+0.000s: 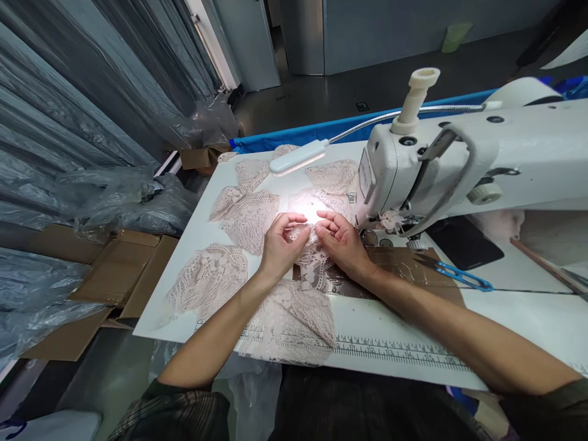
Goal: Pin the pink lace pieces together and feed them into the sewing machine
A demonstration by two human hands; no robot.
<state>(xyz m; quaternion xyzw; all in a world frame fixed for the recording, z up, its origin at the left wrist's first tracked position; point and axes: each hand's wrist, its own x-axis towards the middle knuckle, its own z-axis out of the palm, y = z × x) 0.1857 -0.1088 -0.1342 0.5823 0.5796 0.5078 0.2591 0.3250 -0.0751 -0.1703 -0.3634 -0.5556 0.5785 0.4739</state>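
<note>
Under the bright lamp, my left hand (285,244) and my right hand (342,245) face each other, thumbs and fingers pinched on a pale pink lace piece (316,260). The lace hangs down between the hands onto a brown taped patch of the table. Glare washes out its upper edge at the fingertips. Just right of my right hand is the needle area of a white sewing machine (383,177). More lace pieces (250,220) lie spread to the left, and another lace piece (294,321) rests at the front edge below my hands.
A lamp (298,157) on a bendable neck reaches over the white table (367,327), which has a printed ruler along its front. Blue thread snips (463,277) and a black phone-like slab (466,242) lie at right. Open cardboard boxes (122,269) and plastic sheeting stand left.
</note>
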